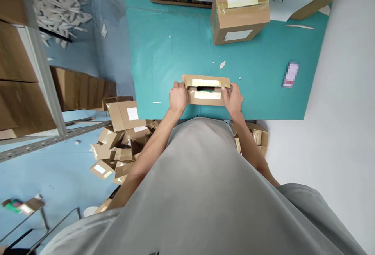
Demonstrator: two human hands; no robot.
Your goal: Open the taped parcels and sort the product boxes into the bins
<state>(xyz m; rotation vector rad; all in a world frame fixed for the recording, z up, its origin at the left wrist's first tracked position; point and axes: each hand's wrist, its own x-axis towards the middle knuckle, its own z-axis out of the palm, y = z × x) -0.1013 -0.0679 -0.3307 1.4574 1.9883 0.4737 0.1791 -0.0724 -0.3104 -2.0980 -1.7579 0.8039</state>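
Observation:
A small brown cardboard box [208, 100] is at the front edge of the teal table, close to my body. Its two top flaps stand partly parted, each with a white label strip, and a dark gap shows between them. My left hand [178, 97] grips the box's left end with curled fingers. At the opposite end, my right hand [233, 99] holds the box, its thumb on the flap near the gap. What lies inside the box is too dark to make out.
A taped carton [241, 18] stands at the back of the teal table [170, 55], before larger boxes with white paper signs. A blurred pinkish item [290, 75] lies at right. Opened cartons [123, 116] are heaped on the floor at left, beside a metal shelf [47, 79].

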